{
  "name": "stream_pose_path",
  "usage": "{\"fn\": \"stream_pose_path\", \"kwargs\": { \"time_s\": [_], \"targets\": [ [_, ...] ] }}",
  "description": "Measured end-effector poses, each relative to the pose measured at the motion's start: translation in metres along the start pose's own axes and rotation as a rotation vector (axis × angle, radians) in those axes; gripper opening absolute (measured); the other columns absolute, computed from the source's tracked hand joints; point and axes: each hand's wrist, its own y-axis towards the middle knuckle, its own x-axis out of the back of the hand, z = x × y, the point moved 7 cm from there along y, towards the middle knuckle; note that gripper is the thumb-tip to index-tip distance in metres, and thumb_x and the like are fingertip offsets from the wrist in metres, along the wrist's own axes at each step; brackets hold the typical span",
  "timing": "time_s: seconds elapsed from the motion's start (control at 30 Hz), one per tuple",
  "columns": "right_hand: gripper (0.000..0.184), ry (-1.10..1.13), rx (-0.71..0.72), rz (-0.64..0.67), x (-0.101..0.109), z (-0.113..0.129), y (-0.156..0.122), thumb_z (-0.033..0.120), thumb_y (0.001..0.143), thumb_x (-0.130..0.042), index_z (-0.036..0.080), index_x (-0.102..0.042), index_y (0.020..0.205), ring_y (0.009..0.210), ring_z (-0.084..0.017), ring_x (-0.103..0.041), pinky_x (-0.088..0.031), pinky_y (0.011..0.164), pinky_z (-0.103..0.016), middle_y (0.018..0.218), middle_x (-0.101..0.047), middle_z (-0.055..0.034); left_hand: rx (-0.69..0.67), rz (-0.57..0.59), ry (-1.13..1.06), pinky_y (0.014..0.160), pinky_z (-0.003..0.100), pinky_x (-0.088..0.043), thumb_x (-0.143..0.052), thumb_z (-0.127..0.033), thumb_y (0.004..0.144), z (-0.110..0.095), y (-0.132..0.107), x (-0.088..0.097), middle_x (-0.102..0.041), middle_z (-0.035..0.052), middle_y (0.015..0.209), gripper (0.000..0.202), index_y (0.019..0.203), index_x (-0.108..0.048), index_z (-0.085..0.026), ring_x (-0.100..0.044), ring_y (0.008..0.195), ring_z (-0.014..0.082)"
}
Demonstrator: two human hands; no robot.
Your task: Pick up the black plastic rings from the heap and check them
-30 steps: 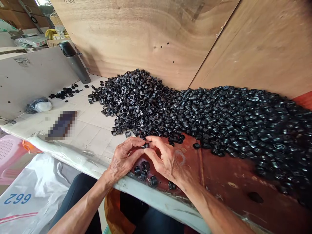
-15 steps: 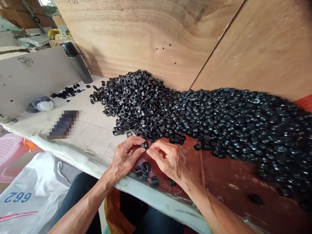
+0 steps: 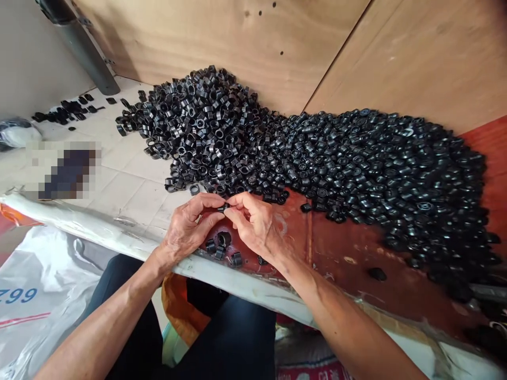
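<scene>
My left hand (image 3: 186, 228) and my right hand (image 3: 255, 226) meet near the table's front edge, both pinching one small black plastic part (image 3: 222, 207) between their fingertips. Just below the hands several loose black parts (image 3: 224, 248) lie on the red-brown surface. A big heap of black rings (image 3: 202, 132) fills the middle of the table. To its right spreads a second heap of black caps (image 3: 396, 174).
Plywood boards (image 3: 245, 42) stand behind the heaps. A grey tube (image 3: 81, 45) leans at the back left, with a few scattered black pieces (image 3: 65, 111) beside it. A blurred dark object (image 3: 67, 174) lies on the white tabletop. A white printed sack (image 3: 39, 295) sits below the table edge.
The camera has tilted down, so everything sits higher in view. My right fingers, apart from the part half a second ago, have closed back onto it beside my left fingers.
</scene>
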Motion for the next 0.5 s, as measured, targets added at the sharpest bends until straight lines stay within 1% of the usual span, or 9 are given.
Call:
{"fn": "stream_pose_path", "kwargs": {
  "time_s": [0.07, 0.13, 0.2, 0.27, 0.33, 0.4, 0.5],
  "targets": [
    [0.016, 0.063, -0.153, 0.004, -0.002, -0.009, -0.001, 0.034, 0.090, -0.062, 0.020, -0.068, 0.089, 0.059, -0.014, -0.059, -0.044, 0.059, -0.025, 0.067, -0.065, 0.0017, -0.102, 0.010, 0.100, 0.096, 0.034, -0.063, -0.071, -0.020, 0.099, -0.007, -0.001, -0.002, -0.078, 0.0063, 0.114, 0.010, 0.109, -0.069, -0.022, -0.076, 0.106, 0.0183],
    [0.017, 0.113, -0.274, 0.008, -0.004, -0.013, -0.003, 0.035, 0.088, -0.063, 0.020, -0.066, 0.081, 0.054, -0.013, -0.053, -0.039, 0.054, -0.025, 0.059, -0.060, 0.0035, -0.200, 0.026, 0.180, 0.098, 0.035, -0.062, -0.068, -0.016, 0.100, -0.013, -0.003, -0.004, -0.077, 0.0066, 0.117, 0.012, 0.110, -0.066, -0.022, -0.075, 0.110, 0.0180],
    [0.020, 0.164, -0.348, 0.023, -0.005, -0.014, -0.006, 0.037, 0.085, -0.064, 0.020, -0.063, 0.074, 0.048, -0.012, -0.047, -0.033, 0.050, -0.025, 0.052, -0.054, 0.0051, -0.272, 0.046, 0.223, 0.102, 0.036, -0.061, -0.064, -0.013, 0.101, -0.017, -0.007, -0.007, -0.076, 0.0077, 0.122, 0.016, 0.113, -0.064, -0.023, -0.074, 0.114, 0.0182],
    [0.024, 0.222, -0.404, 0.046, -0.006, -0.014, -0.008, 0.040, 0.084, -0.064, 0.020, -0.060, 0.071, 0.045, -0.011, -0.043, -0.027, 0.047, -0.025, 0.049, -0.050, 0.0061, -0.311, 0.079, 0.236, 0.104, 0.038, -0.061, -0.061, -0.012, 0.102, -0.018, -0.009, -0.010, -0.074, 0.0088, 0.128, 0.019, 0.117, -0.062, -0.024, -0.073, 0.117, 0.0187],
    [0.027, 0.249, -0.434, 0.076, -0.006, -0.013, -0.009, 0.043, 0.084, -0.064, 0.020, -0.059, 0.070, 0.044, -0.010, -0.041, -0.026, 0.046, -0.025, 0.050, -0.050, 0.0061, -0.303, 0.112, 0.227, 0.105, 0.038, -0.060, -0.060, -0.013, 0.103, -0.018, -0.010, -0.012, -0.073, 0.0089, 0.129, 0.019, 0.118, -0.062, -0.024, -0.072, 0.118, 0.0194],
    [0.028, 0.188, -0.406, 0.087, 0.001, -0.011, -0.005, 0.045, 0.085, -0.065, 0.020, -0.061, 0.073, 0.048, -0.010, -0.043, -0.029, 0.049, -0.025, 0.056, -0.053, 0.0050, -0.227, 0.131, 0.212, 0.101, 0.037, -0.061, -0.061, -0.015, 0.102, -0.014, -0.007, -0.012, -0.074, 0.0076, 0.124, 0.021, 0.121, -0.062, -0.024, -0.073, 0.114, 0.0196],
    [0.028, 0.022, -0.310, 0.042, 0.024, -0.003, 0.002, 0.046, 0.087, -0.065, 0.019, -0.067, 0.084, 0.058, -0.012, -0.049, -0.037, 0.056, -0.025, 0.066, -0.059, 0.0030, -0.083, 0.174, 0.192, 0.093, 0.035, -0.060, -0.059, -0.015, 0.098, -0.006, -0.001, -0.013, -0.073, 0.0055, 0.113, 0.026, 0.122, -0.064, -0.022, -0.073, 0.101, 0.0194]
  ]
}}
